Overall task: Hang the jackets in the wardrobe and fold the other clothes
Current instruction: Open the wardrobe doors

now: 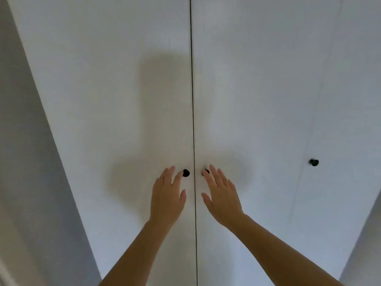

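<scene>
Two tall white wardrobe doors fill the head view, the left door (115, 100) and the right door (257, 89), closed with a thin dark seam between them. Each carries a small black knob beside the seam: the left knob (186, 173) and the right knob (206, 172). My left hand (168, 196) reaches up with straight fingers, its fingertips at the left knob. My right hand (221, 196) mirrors it, fingertips just over the right knob. Neither hand holds anything. No jackets or other clothes are in view.
A third black knob (314, 162) sits on another white door panel further right. A grey wall (24, 162) runs along the left side, and a grey strip shows at the lower right corner.
</scene>
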`<action>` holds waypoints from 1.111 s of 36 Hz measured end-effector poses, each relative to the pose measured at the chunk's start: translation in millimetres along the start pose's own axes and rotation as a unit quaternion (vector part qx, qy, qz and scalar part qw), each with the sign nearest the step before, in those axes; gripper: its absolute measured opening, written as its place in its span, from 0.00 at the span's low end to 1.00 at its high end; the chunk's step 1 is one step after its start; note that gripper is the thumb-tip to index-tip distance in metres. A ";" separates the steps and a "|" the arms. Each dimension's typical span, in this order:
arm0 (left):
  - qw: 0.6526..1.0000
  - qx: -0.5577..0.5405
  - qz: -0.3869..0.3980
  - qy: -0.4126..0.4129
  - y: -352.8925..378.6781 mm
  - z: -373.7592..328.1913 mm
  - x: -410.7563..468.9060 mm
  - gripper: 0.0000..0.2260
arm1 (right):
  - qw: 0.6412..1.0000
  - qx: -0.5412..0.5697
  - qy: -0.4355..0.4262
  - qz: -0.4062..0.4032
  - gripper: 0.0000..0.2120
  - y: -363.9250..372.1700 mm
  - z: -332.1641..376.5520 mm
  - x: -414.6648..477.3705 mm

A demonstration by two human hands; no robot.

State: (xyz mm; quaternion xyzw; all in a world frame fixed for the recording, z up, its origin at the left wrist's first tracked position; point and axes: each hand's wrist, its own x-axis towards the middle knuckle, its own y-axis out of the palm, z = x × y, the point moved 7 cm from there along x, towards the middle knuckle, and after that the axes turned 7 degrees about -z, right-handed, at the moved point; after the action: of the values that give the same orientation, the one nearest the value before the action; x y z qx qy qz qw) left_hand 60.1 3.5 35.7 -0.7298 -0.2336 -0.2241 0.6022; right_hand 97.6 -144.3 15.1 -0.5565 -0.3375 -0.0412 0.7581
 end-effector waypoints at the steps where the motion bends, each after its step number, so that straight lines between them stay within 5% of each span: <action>1: 1.000 -0.001 -0.003 0.005 2.7 3.3 6.8 0.25 | 1.000 0.002 0.000 -0.001 0.31 3.8 1.6 5.4; 16: 0.996 -0.050 -0.065 0.018 33.4 10.1 37.4 0.19 | 0.995 -0.027 -0.040 -0.092 0.31 24.9 9.2 33.0; 32: 0.976 -0.214 -0.031 -0.032 33.7 4.9 46.4 0.13 | 0.999 0.008 -0.036 -0.026 0.29 40.9 -0.1 27.9; 37: 0.973 -0.225 -0.033 -0.030 26.8 6.1 38.4 0.11 | 0.990 0.137 -0.022 -0.030 0.31 40.7 3.2 18.9; 40: 0.970 -0.239 -0.042 -0.022 21.0 8.7 24.2 0.11 | 0.956 0.284 0.068 0.003 0.27 51.7 5.2 8.4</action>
State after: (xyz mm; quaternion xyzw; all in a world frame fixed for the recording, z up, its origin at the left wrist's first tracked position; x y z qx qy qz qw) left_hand 92.5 10.3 32.6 -0.8466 -0.2170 -0.2827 0.3954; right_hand 124.3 -117.6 -21.5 -0.3152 -0.2812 0.0205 0.9062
